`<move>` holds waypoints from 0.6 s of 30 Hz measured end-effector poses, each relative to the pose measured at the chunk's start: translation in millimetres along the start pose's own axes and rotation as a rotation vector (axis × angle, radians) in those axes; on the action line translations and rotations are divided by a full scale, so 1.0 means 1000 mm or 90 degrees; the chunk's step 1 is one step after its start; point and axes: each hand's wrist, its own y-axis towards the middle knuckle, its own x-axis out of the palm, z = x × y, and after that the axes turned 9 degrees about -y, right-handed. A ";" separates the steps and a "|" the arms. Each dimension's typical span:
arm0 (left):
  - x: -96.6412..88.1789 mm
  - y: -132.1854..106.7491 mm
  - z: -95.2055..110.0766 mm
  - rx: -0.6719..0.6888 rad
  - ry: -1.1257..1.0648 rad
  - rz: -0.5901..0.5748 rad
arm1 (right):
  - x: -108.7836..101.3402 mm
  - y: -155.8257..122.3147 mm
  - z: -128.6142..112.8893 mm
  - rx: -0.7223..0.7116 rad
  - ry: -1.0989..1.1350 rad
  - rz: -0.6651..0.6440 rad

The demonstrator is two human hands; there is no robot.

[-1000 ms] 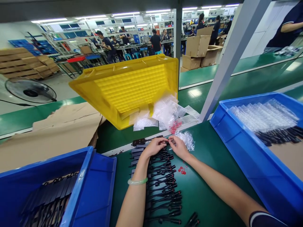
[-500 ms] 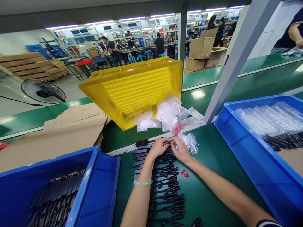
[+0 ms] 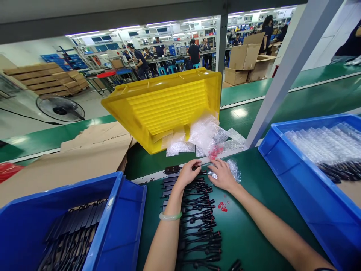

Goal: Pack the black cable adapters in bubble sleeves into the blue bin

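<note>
My left hand [image 3: 190, 174] is over the far end of a row of black cables [image 3: 199, 220] on the green bench [image 3: 251, 222]. Its thumb and forefinger curve with a gap between them, and a black connector end [image 3: 203, 172] pokes out beside the thumb. To the right, my right hand [image 3: 222, 176] has its fingers spread over the edge of a pile of small clear plastic pieces [image 3: 234, 168]. Small red rings [image 3: 222, 206] lie loose below it. Several cables have a red ring near the tip. Flat black modules [image 3: 168, 188] lie at the cables' left ends.
Blue bins stand at left [image 3: 120, 210] and right [image 3: 270, 150], holding black cable units and bubble-wrapped ones. A yellow crate [image 3: 163, 84] leans behind, with bubble bags [image 3: 204, 133] and a bag of red rings [image 3: 216, 151] at its lower edge. A metal post [image 3: 293, 75] rises at right.
My hands, fingertips together at a cable end before, have moved apart. My right hand has shifted right and spread its fingers by the clear pieces. The view has shifted slightly.
</note>
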 end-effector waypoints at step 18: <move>-0.014 -0.001 -0.004 -0.015 0.169 0.160 | -0.002 -0.003 -0.017 -0.095 0.105 -0.032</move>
